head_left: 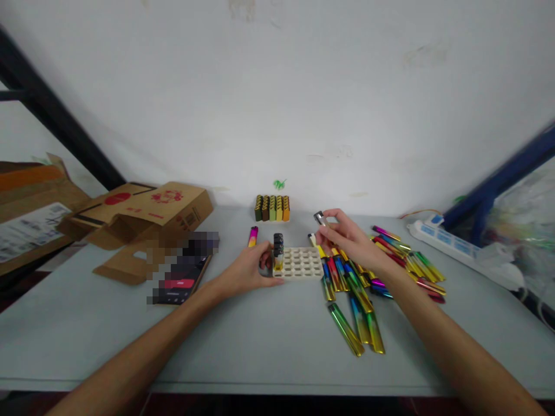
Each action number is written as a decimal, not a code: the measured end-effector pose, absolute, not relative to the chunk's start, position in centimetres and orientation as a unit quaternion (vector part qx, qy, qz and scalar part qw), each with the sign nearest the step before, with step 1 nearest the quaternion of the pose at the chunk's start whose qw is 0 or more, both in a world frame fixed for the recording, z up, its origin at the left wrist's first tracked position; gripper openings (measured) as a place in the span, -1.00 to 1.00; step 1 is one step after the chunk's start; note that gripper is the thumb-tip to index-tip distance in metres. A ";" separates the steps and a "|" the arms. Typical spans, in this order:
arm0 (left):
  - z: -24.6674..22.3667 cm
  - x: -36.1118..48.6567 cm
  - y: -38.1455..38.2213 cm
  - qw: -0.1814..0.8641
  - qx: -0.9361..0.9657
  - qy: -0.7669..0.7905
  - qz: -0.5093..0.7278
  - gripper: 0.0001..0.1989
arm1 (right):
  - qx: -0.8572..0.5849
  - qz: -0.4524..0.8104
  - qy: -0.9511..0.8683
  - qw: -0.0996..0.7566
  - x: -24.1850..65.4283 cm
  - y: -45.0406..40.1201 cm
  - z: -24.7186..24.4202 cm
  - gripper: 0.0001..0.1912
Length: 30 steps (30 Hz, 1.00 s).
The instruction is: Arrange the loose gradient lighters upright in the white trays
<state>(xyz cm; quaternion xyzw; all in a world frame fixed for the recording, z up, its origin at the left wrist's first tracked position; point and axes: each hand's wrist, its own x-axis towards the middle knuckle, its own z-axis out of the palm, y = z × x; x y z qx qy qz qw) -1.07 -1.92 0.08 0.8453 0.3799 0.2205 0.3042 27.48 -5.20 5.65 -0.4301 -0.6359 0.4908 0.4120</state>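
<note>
My left hand (254, 266) grips the left end of a pale tray (300, 276) with rows of holes. Several black-topped lighters (278, 252) stand upright in the tray's leftmost column. To the right, just above the tray's far corner, my right hand (342, 234) pinches a lighter (321, 218) with a dark and silver top. Under and beside that hand lies a loose pile of shiny lighters (359, 292) in green, gold, blue and red. A pink and yellow lighter (253, 236) lies behind my left hand.
A block of upright lighters (272, 208) stands near the wall. On the left are an opened cardboard box (173, 202), a partly pixelated phone (184, 277) and a larger carton (34, 219). A white power strip (466, 251) lies on the right of the grey table (260, 352).
</note>
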 end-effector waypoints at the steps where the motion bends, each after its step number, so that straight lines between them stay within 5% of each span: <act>1: 0.1 -1.1 -1.9 0.302 0.846 0.381 0.220 -0.46 | -0.433 0.517 -0.608 0.419 26.9 -5.9 5.5 -0.58; 9: -0.2 -1.2 -1.8 0.272 0.850 0.396 0.216 -0.44 | -0.440 0.615 -0.454 0.471 24.4 -7.3 3.4 -0.32; 21: -0.2 -1.2 -1.7 0.264 0.853 0.396 0.213 -0.44 | -0.464 0.658 -0.369 0.464 23.3 -8.2 3.8 -0.59; 30: -0.1 -1.2 -1.7 0.266 0.852 0.400 0.205 -0.43 | -0.418 0.685 -0.375 0.464 23.5 -8.1 3.4 -0.54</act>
